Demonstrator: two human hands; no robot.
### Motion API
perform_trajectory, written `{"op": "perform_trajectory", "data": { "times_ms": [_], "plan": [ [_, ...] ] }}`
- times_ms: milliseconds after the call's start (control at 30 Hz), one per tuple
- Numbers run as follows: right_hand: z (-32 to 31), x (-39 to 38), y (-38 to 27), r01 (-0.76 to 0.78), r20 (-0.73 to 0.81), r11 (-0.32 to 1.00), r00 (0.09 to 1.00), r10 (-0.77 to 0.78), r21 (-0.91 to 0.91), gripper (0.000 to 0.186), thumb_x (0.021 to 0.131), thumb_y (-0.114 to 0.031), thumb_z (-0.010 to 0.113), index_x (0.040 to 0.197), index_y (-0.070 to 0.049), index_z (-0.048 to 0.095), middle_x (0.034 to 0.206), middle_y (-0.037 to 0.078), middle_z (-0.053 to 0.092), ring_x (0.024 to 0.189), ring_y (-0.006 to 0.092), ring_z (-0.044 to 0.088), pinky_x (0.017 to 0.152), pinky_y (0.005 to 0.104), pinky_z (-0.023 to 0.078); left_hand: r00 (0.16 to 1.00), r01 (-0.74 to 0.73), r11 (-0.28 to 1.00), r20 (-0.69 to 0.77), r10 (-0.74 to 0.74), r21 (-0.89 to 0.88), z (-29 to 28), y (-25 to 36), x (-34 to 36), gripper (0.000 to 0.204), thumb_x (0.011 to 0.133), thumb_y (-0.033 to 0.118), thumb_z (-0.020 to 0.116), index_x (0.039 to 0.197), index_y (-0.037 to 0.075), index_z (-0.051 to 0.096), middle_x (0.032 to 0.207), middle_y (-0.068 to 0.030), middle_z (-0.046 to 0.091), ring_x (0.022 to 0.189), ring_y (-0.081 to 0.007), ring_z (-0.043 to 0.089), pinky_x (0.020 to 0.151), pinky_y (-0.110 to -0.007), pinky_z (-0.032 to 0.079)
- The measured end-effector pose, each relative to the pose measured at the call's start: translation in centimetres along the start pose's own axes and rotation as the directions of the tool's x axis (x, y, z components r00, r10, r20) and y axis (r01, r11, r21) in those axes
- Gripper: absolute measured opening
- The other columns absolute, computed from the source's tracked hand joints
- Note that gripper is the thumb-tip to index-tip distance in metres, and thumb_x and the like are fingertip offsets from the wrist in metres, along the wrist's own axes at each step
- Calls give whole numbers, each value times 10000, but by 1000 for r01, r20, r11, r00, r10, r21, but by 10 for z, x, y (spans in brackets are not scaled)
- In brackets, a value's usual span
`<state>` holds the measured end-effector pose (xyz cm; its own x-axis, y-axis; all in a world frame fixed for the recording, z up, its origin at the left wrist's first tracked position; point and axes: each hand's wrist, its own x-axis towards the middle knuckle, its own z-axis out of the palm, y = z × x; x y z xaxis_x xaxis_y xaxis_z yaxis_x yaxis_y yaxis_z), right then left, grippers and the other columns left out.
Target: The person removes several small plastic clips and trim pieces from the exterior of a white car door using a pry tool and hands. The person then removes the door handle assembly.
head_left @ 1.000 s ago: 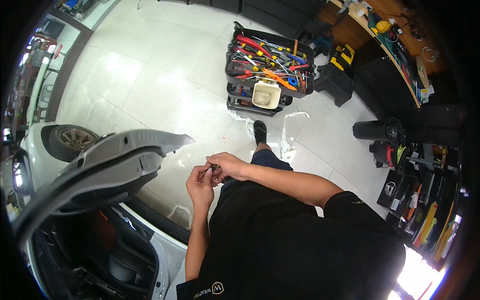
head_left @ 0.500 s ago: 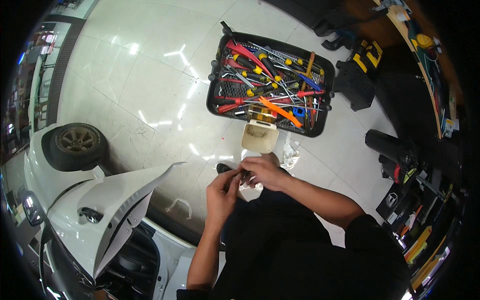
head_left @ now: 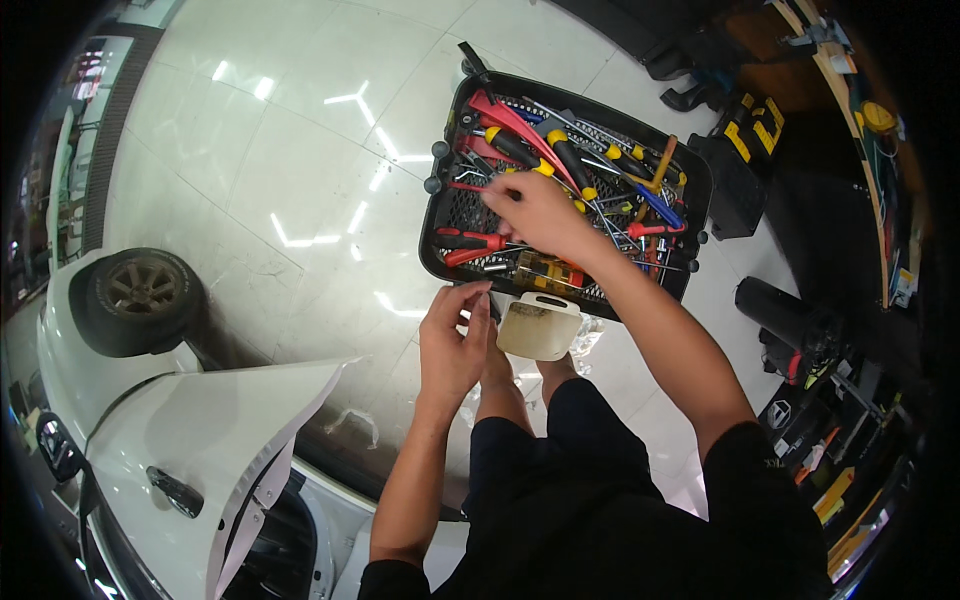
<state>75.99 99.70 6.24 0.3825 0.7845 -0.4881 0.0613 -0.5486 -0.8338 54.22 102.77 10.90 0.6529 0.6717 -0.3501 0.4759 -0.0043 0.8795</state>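
My left hand (head_left: 453, 343) is raised just below the black tool tray (head_left: 690, 180), beside a cream plastic container (head_left: 532, 330), fingertips pinched around something small and dark that I cannot make out. My right hand (head_left: 535, 215) reaches over the tray's left half, fingers curled among screwdrivers and pliers; what they hold is hidden. Near it lie a red pry tool (head_left: 515, 130), yellow-and-black screwdrivers (head_left: 568, 158) and a red-and-black handled screwdriver (head_left: 470, 240). My forearms rise from the lower edge.
A white car with an open door (head_left: 190, 430) stands at left, near its wheel (head_left: 140, 298). A black-and-yellow case (head_left: 750, 125) and black stool (head_left: 725, 185) sit right of the tray. A workbench (head_left: 835, 80), black cylinder (head_left: 785, 320) and stacked items line the right.
My hands were together at waist height; they have parted, the right moving up over the tray, the left staying below it. The tray and container appear nearer in view.
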Motion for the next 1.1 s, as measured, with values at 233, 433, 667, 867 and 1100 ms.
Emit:
{"op": "perform_trajectory", "data": {
  "times_ms": [233, 433, 667, 867, 1100],
  "plan": [
    [6, 76, -39, 88, 206, 830, 978, 33, -551, 324, 939, -245, 583, 1122, -17, 722, 1090, 236, 706, 1085, 402, 663, 941, 480, 517, 984, 175, 984, -42, -174, 23, -37, -35, -60, 194, 980, 102, 628, 1145, 30, 700, 1016, -104, 711, 911, -173, 673, 770, -304, 523],
    [-2, 116, -19, -26, -175, 509, 953, -248, -861, 186, 792, -106, 662, 911, 0, 757, 945, 239, 728, 912, 396, 719, 802, 477, 578, 962, 245, 969, -131, -240, 23, -72, -79, -94, 188, 960, 82, 630, 1127, 30, 699, 936, -105, 682, 814, -183, 657, 683, -299, 513],
    [-7, 125, -26, 142, 13, 357, 941, -339, -923, 191, 754, -103, 665, 865, 36, 733, 801, 260, 697, 784, 437, 702, 719, 506, 571, 927, 302, 950, -206, -313, -80, -85, -71, -108, 203, 971, 96, 629, 1149, 30, 699, 939, -86, 673, 808, -156, 629, 693, -287, 504],
    [-11, 64, -54, -7, -297, 1000, 955, 2, -16, 226, 955, -179, 642, 1056, 11, 711, 935, 168, 744, 763, 210, 729, 592, 321, 565, 937, 259, 960, -216, -276, -104, -78, -56, -121, 203, 978, 111, 626, 1153, 37, 698, 950, -84, 684, 814, -156, 635, 693, -287, 505],
    [-7, -76, -90, 31, 38, 552, 993, -113, 833, 331, 1068, -211, 512, 1255, 55, 573, 1116, 190, 702, 768, 159, 704, 540, 267, 550, 951, 205, 972, -211, -225, -110, -68, -8, -133, 201, 979, 109, 628, 1156, 45, 699, 984, -91, 700, 851, -163, 658, 715, -294, 516]
  ]
}}
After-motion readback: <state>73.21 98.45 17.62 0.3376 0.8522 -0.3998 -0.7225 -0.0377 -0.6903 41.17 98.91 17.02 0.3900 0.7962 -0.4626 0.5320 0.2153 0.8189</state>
